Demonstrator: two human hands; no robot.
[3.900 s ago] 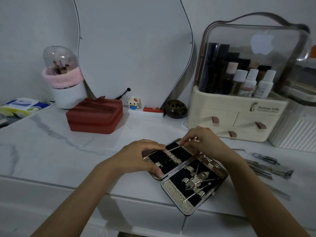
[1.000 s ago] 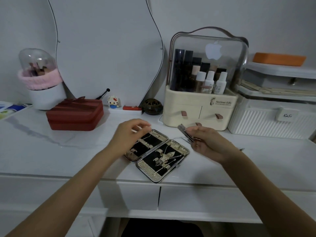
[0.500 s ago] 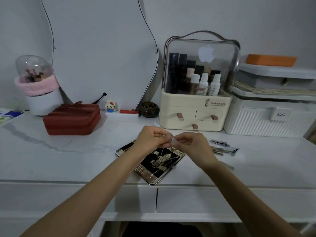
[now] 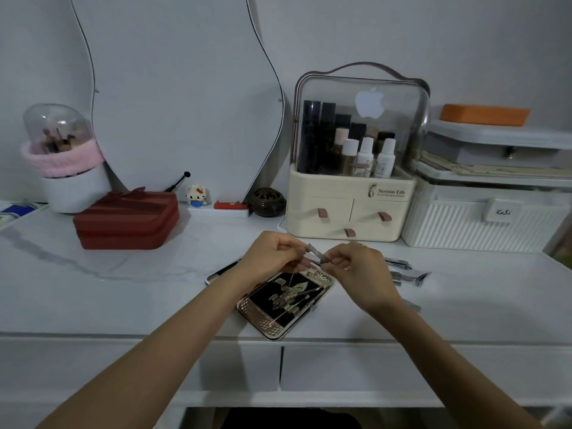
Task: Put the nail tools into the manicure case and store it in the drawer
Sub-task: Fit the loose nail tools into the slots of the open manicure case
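Both hands are together over the open manicure case (image 4: 286, 300), left hand (image 4: 272, 255) and right hand (image 4: 356, 267) each pinching an end of one small metal nail tool (image 4: 314, 252), held just above the case and not yet seated. Step in hand looks like slotting this tool into a strap: best to line it up with a free loop on the black lining, slide it in end first, and keep the left hand steadying the case so it doesn't skate on the white vanity top (image 4: 123, 292) (the case's near corner sits right at the front edge, so a push could tip it off). Case looks like a hinged two-half clamshell, textured silver-gold rim, black inside; the near half already holds several slim steel tools fanned under straps, the far half is mostly hidden by the left wrist. More loose tools (image 4: 402, 270) lie on the top just right of the right hand, so packing is maybe half done by my guess. Drawer fronts (image 4: 356, 366) run under the top, closed. Which slot is free, cannot tell, too small.
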